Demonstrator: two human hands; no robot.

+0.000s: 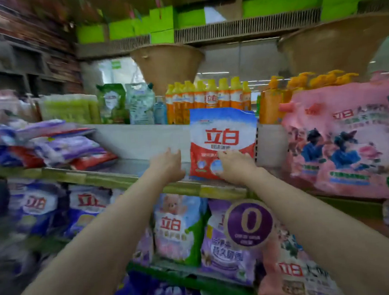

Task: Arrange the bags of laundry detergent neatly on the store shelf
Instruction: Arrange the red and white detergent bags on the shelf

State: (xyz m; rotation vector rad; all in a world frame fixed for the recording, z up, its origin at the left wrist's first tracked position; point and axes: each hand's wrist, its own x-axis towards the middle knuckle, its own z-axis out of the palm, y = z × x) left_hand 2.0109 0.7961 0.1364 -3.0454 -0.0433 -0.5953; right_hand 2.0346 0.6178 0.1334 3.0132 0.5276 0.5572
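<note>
We face a store shelf (122, 167) stocked with laundry products. One red, white and blue detergent bag (223, 143) stands upright on the middle shelf, its back near the grey rear panel and its base at the front edge of the shelf.

Our right hand (234, 166) rests against the lower front of this bag. The fingers (226, 155) are spread flat on its red section, with the thumb at the lower edge. The hand presses the bag; it does not close around it.

Our left hand (167, 163) is open, fingers extended, just beside the left edge of the bag. We cannot tell whether it touches the bag.

To the left on the same shelf, a pile of purple, blue and red bags (52, 144) lies flat and uneven, blurred by motion. A bare stretch of shelf separates this pile from the upright bag.

To the right stand large pink bags (343, 138). Orange bottles (211, 98) line the shelf above. On the shelf below, further bags (178, 228) stand upright, and a round purple tag (248, 224) marked "0" hangs from the shelf edge.
</note>
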